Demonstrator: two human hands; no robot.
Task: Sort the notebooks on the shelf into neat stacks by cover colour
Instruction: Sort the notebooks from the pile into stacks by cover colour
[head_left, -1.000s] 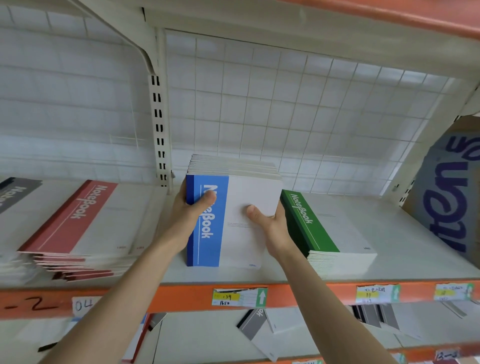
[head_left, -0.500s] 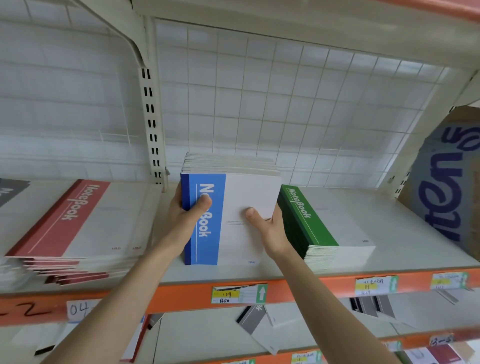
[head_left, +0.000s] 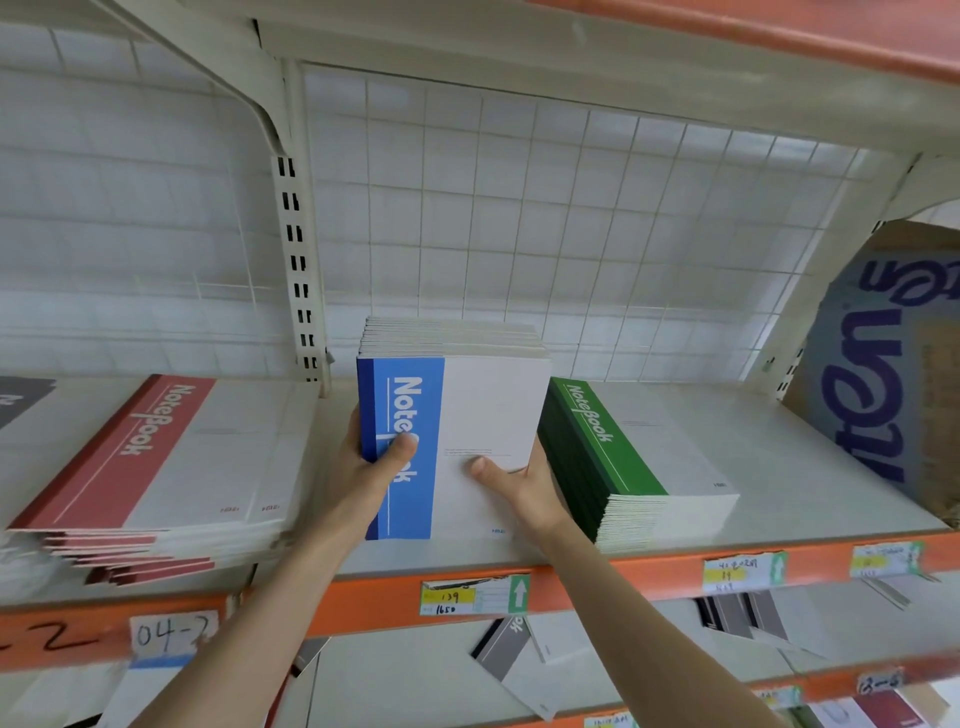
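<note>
A stack of blue-banded paper notebooks (head_left: 488, 415) stands on end at the middle of a pale flat shelf board (head_left: 810, 467), near its front edge. The left hand (head_left: 363, 478) grips its left side and the right hand (head_left: 524, 483) its right side, thumbs on the front cover. A flat stack of green-banded paper notebooks (head_left: 649, 467) lies just beside it on the right. Left of a slotted metal upright post (head_left: 298, 260) lies a flat stack of red-banded paper notebooks (head_left: 156, 467). A printed cardboard box (head_left: 883, 374) sits at the far right end. A white wire grid panel (head_left: 519, 208) stands behind everything. Grey-banded paper notebooks (head_left: 501, 647) lie on the shelf below.
</note>
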